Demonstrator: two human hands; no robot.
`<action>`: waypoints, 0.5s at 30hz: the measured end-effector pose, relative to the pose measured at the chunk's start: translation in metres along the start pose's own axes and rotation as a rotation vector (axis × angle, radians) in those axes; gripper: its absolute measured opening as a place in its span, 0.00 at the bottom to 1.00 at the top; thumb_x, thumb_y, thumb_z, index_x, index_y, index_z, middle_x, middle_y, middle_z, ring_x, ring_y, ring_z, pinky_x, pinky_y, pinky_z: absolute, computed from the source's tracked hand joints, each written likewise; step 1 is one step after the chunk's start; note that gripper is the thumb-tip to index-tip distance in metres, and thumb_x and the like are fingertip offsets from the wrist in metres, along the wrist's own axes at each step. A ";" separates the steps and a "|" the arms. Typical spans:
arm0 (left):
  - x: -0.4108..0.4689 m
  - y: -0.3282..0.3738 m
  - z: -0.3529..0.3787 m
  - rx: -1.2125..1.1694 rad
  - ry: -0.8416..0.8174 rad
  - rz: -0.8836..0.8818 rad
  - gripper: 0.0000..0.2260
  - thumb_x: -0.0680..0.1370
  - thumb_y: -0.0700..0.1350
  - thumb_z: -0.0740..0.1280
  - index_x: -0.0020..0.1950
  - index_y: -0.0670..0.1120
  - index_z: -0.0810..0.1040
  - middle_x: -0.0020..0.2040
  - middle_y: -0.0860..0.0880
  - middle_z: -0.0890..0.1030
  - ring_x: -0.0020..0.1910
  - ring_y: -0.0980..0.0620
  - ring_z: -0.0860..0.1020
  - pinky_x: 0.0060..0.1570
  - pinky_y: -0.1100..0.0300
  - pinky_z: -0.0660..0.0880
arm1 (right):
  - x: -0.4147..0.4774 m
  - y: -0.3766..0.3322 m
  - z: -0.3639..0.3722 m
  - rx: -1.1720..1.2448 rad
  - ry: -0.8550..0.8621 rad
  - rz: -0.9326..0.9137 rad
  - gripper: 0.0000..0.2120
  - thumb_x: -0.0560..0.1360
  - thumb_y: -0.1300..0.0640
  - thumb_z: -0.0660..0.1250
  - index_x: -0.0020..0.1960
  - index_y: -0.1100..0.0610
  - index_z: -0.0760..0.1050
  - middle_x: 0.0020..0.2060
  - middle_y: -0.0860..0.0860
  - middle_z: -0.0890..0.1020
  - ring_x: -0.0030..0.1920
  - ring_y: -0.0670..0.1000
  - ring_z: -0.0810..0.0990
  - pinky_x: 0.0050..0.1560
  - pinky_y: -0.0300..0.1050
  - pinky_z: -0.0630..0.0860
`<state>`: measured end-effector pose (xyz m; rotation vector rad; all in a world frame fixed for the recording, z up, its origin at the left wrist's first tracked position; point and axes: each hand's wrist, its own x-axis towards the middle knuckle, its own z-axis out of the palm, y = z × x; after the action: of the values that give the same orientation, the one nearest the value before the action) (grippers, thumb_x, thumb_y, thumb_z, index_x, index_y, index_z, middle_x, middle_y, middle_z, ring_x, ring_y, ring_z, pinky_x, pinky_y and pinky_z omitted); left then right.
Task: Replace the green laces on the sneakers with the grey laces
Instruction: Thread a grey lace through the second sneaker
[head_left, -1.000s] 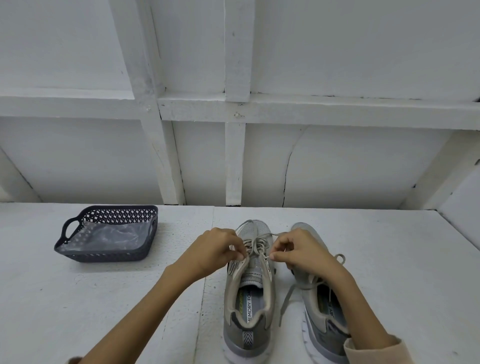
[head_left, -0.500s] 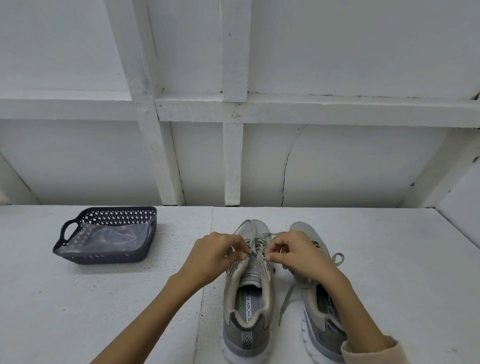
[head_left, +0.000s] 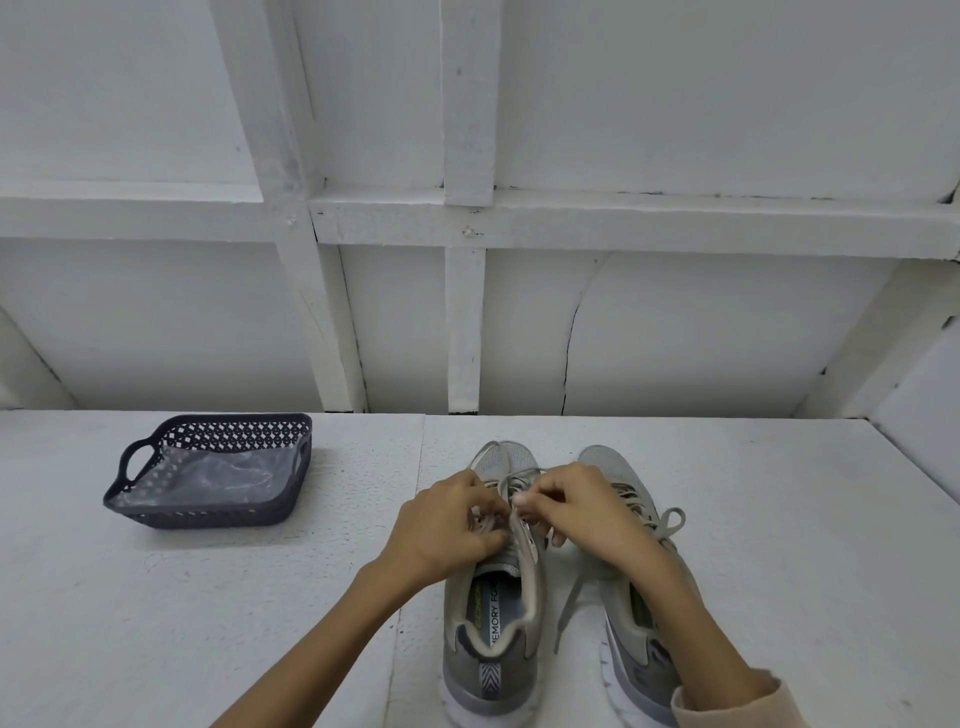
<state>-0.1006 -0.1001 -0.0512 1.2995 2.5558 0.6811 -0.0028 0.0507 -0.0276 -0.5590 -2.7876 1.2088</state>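
White boards and thick beams make up the wall (head_left: 675, 338) at the back, and a white bench (head_left: 208, 623) runs in front of it. Off to the left on the bench sits a dark basket (head_left: 208, 514) with little holes in its sides, and a see-through plastic bag (head_left: 223, 475) lies inside it. Two grey sneakers stand side by side in the middle of the bench, toes pointing at the wall, well apart from the basket. Both hands are on the left sneaker (head_left: 493, 649), over the part where the lace goes through. The left hand (head_left: 447, 525) has its fingers (head_left: 488, 501) curled in, and they pinch the grey lace (head_left: 511, 475) close to the tongue. The right hand (head_left: 587, 512) pinches the same lace between its thumb and fingers, just beside the left hand, so the two hands almost touch. A loose end (head_left: 569, 608) of lace hangs down in the gap between the two sneakers. The right sneaker (head_left: 605, 460) has a grey lace tied in a bow (head_left: 670, 522), and the right wrist lies over that sneaker. A pink sleeve (head_left: 727, 706) shows on the right arm.
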 end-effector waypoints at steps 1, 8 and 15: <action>-0.001 0.000 -0.001 0.022 0.003 0.006 0.11 0.73 0.57 0.68 0.54 0.59 0.80 0.51 0.58 0.75 0.48 0.56 0.75 0.40 0.60 0.68 | -0.001 -0.003 0.000 -0.063 -0.006 -0.011 0.08 0.73 0.49 0.71 0.44 0.53 0.81 0.35 0.51 0.83 0.33 0.47 0.80 0.39 0.45 0.77; -0.007 0.006 -0.008 0.252 0.122 0.063 0.12 0.74 0.54 0.63 0.56 0.59 0.79 0.54 0.58 0.76 0.54 0.55 0.75 0.39 0.60 0.64 | -0.007 -0.037 0.009 -0.581 -0.019 -0.099 0.11 0.72 0.55 0.63 0.53 0.53 0.77 0.48 0.54 0.80 0.52 0.57 0.78 0.45 0.46 0.70; -0.009 0.001 -0.002 0.287 0.246 0.117 0.06 0.69 0.52 0.67 0.43 0.55 0.82 0.44 0.57 0.80 0.41 0.54 0.79 0.30 0.62 0.63 | -0.012 -0.050 0.032 -0.860 0.009 -0.087 0.12 0.77 0.66 0.60 0.59 0.60 0.73 0.58 0.58 0.76 0.58 0.58 0.77 0.47 0.47 0.69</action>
<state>-0.0951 -0.1075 -0.0489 1.5505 2.8788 0.5375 -0.0132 -0.0070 -0.0135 -0.4448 -3.1726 -0.0732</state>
